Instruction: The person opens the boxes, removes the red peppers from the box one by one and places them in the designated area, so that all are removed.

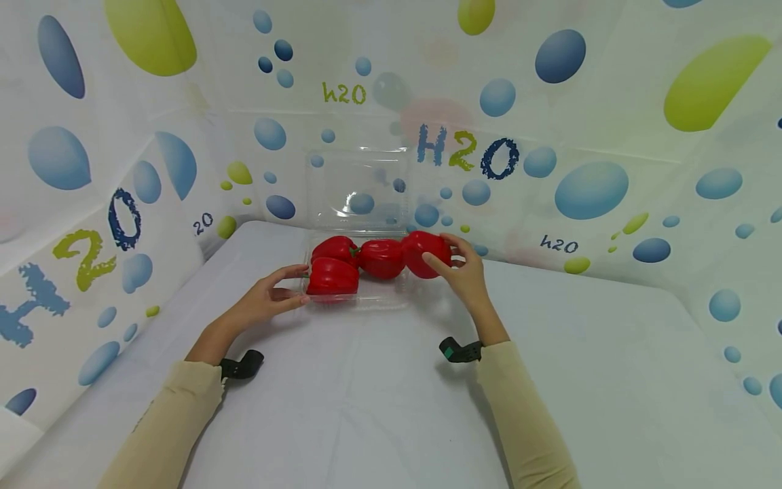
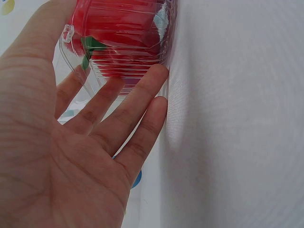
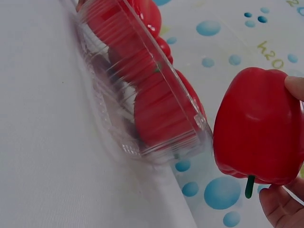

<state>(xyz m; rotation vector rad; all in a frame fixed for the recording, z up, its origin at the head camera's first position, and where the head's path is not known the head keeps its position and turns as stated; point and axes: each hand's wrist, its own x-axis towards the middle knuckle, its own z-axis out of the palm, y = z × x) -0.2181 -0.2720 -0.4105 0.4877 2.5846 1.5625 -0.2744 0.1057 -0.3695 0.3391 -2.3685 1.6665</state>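
Observation:
A clear plastic container with its lid raised at the back holds three red bell peppers, one of them the front-left pepper. My left hand touches the container's left side, its fingers fairly straight against the ribbed wall. At the right end of the container, my right hand grips another red bell pepper between thumb and fingers. In the right wrist view this pepper hangs just outside the container wall, its green stem pointing down in that view.
A white cloth covers the table. Behind and on the left stands a white backdrop printed with blue and green drops. Each wrist wears a dark strapped camera, such as the left one.

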